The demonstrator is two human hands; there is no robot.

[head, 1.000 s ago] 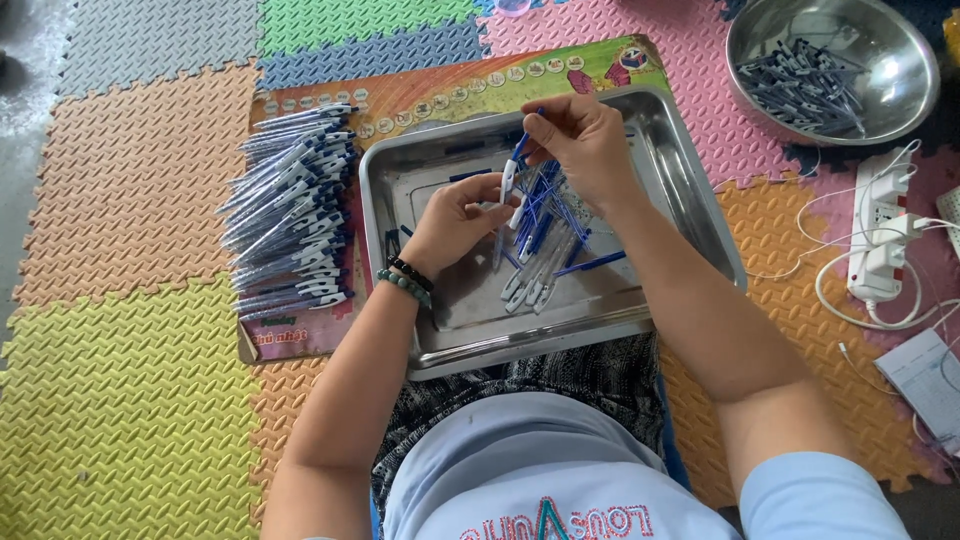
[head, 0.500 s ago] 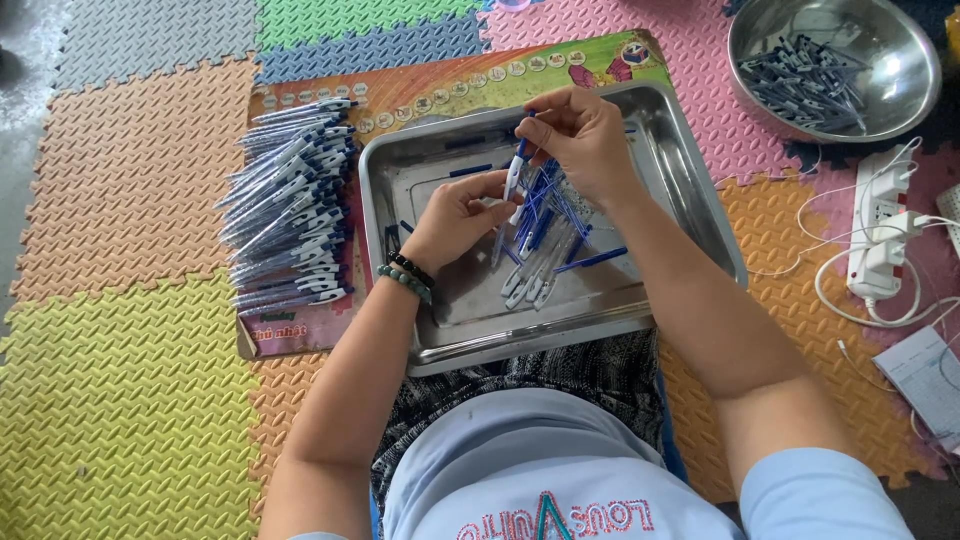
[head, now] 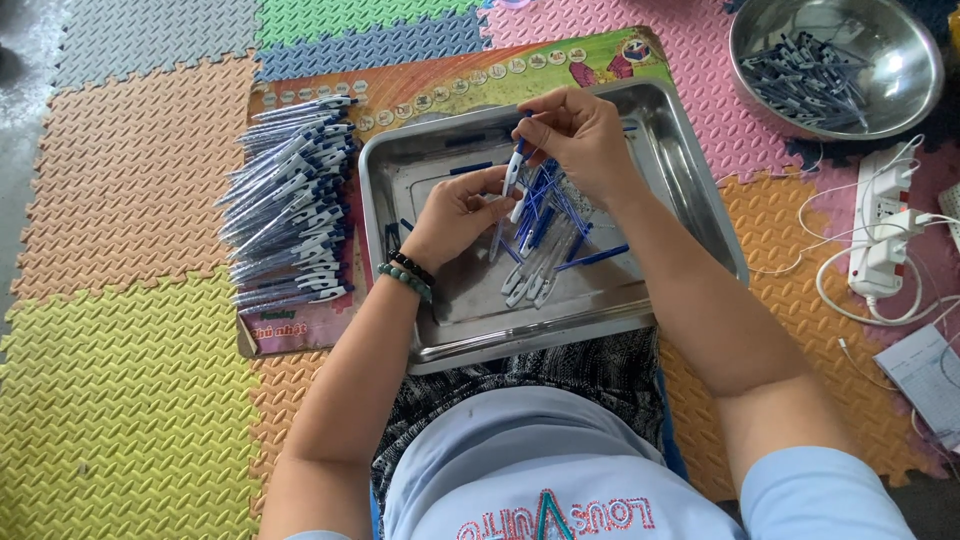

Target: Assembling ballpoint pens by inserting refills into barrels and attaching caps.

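Barely anything shifts: both hands stay over the steel tray (head: 700, 190). Right hand (head: 585, 140) pinches a pen (head: 514, 170) at its top, left hand (head: 455, 215) curls closed around its lower end. Light, stiff, slick plastic; best gripped mid-barrel.

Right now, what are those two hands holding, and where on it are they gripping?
A white-and-blue pen over the metal tray: the right hand pinches its upper end, the left hand its lower part.
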